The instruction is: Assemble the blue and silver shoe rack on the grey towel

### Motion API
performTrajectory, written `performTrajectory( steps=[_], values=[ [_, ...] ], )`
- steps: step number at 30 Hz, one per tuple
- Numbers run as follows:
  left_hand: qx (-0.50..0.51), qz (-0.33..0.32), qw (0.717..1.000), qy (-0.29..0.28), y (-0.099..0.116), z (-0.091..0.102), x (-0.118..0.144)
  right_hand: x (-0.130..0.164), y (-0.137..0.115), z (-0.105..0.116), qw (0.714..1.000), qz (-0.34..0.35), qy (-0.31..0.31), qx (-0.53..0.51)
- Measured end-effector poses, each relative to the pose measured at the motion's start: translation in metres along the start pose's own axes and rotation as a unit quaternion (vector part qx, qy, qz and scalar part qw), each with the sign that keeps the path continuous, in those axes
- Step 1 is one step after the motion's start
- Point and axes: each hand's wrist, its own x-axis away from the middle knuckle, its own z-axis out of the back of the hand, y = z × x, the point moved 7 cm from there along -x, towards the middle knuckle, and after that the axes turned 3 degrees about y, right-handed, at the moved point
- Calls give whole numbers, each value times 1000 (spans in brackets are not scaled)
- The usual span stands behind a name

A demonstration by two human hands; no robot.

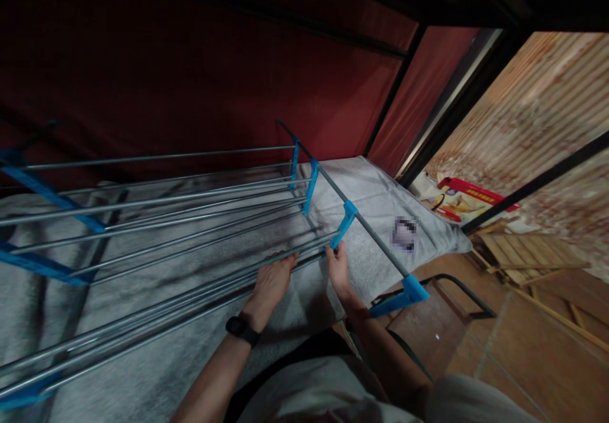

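A rack of grey metal tubes (190,218) with blue plastic brackets lies across a grey cloth. My left hand (275,278), with a dark watch on the wrist, closes on the near tubes (190,290) a little short of their right end. My right hand (337,269) pinches at the right end of these tubes, just under a blue bracket (343,225). The tips of its fingers are partly hidden by the tube and bracket. A long thin side pole (380,242) runs through several blue brackets, the nearest one (415,290) beyond my right forearm.
The grey cloth (366,182) covers the surface under the rack. A red wall panel (214,93) with dark frame bars stands behind. On the right are a chair (431,321), a red and yellow box (469,200) and a folded wooden slatted piece (528,258) by a corrugated wall.
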Motion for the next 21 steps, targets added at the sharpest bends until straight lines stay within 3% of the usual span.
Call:
performTrajectory(
  steps=[6,12,15,21],
  values=[
    [-30,-57,998,-26,19,-6,-8,-4,-1,-5,998,-13,-2,-57],
    [34,-117,993,-7,64,-13,-32,-6,4,-6,997,-20,-6,-71],
    [69,-85,994,-23,77,-21,-50,-5,5,-6,997,-12,-13,-70],
    [80,-21,996,-45,79,-29,-68,-3,9,-6,998,-5,-22,-57]
  ],
)
